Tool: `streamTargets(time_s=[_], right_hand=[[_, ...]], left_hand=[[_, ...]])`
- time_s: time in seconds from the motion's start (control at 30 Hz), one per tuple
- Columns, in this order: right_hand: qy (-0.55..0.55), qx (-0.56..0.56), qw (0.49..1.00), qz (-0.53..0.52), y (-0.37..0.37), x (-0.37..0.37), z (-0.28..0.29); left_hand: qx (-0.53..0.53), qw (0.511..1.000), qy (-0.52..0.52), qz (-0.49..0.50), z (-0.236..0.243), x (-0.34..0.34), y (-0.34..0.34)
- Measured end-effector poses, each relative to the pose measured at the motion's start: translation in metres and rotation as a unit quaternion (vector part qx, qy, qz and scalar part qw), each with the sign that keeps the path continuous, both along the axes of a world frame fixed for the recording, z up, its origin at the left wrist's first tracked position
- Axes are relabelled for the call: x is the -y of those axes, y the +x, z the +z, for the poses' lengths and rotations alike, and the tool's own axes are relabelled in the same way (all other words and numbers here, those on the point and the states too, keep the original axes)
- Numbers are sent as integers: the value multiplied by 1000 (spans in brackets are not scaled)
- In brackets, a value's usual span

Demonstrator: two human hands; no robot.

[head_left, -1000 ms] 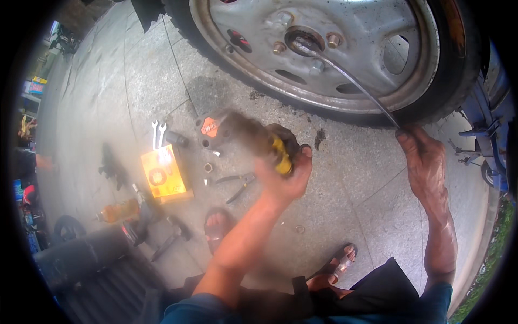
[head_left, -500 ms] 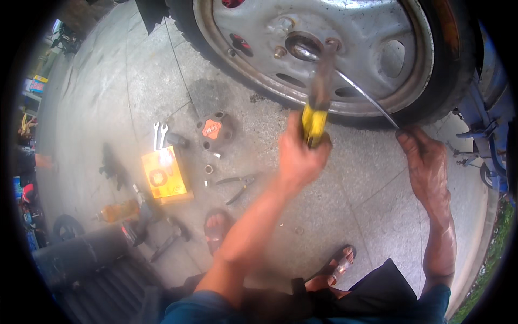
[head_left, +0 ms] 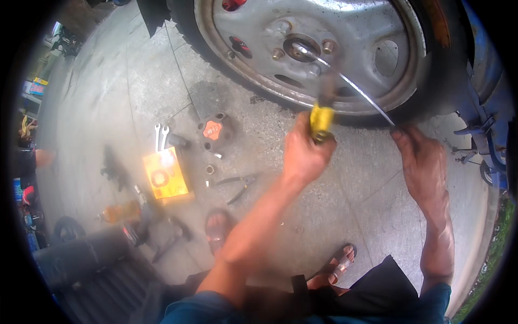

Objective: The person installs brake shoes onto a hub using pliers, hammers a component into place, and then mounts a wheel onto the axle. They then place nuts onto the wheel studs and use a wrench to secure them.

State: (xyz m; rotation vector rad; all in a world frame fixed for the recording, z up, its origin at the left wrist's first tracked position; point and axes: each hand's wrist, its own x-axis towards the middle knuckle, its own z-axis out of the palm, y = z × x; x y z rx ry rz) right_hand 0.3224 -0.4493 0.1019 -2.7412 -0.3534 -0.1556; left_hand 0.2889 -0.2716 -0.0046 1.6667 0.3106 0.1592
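My left hand [head_left: 306, 154] is closed around the yellow-and-black handle of a hammer [head_left: 321, 121]; its head is smeared by motion in front of the wheel. In my right hand [head_left: 423, 167] is the near end of a long shiny metal pry bar [head_left: 362, 93]. The bar slants up and left across the silver wheel rim [head_left: 253, 70]. Its far tip sits at the round center hub opening [head_left: 300, 47], among the wheel bolts. The black tire [head_left: 208, 62] surrounds the rim.
On the concrete floor at left lie a dark hub cap [head_left: 215, 130], two wrenches [head_left: 161, 137], a yellow box [head_left: 165, 174], pliers [head_left: 237, 183] and an amber bottle [head_left: 120, 211]. A blue metal frame [head_left: 485, 119] stands at right. My sandaled feet are below.
The blurred hammer head has come down and away from the hub, with my left hand slightly lower and right. My right hand and the bar have shifted slightly left.
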Motion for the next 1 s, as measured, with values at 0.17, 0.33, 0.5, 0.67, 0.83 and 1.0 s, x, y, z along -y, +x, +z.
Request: streamTargets(time_s=[0.17,0.33,0.5,0.67,0.83,1.0], right_hand=[[-33,3,999,-8,-3,-3,1],[-38,-33,998,-27,1,-2,-1],[-41,6,999,-20,0,-2,-4],[0,-4,1000,2,2,-3,-3],[9,-96,995,-19,-21,24,-34],[-25,-219,975,-7,-71,71,-138]], left_hand=[[391,883,237,104,-8,-8,3],[115,990,-68,39,-28,-11,10],[63,997,-33,-27,-12,-10,0],[166,976,-122,72,3,-5,7],[-65,990,104,-72,-54,-56,-34],[-289,798,499,-179,-98,-189,-100]])
